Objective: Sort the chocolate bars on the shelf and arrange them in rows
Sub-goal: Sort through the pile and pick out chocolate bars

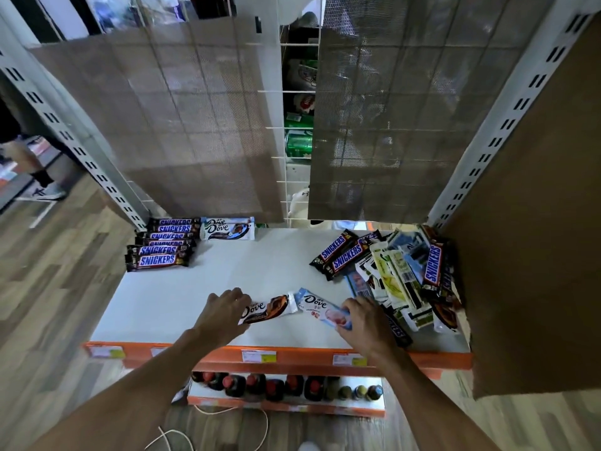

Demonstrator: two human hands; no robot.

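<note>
Lower shelf: bottles (276, 387) in a row beneath the orange front strip (302, 353); the strip's price tags are too blurred to read.
Left hand (224, 312): just behind the strip's middle, fingers curled over the left end of the brown Dove bar (270, 308).
Right hand (361, 320): behind the strip, right of middle, pinching the right end of the pale-blue Dove bar (320, 305); the two bars' inner ends meet.
Open room: bare white shelf (182, 297) behind the strip's left half.
Unsorted pile (400, 278): behind the strip's right end; "Snickers" wrappers overlap white-green and blue packets.
Far back-left: Snickers row (162, 247), bars lying crosswise; stacked Dove bars (227, 228) just right of it.
</note>
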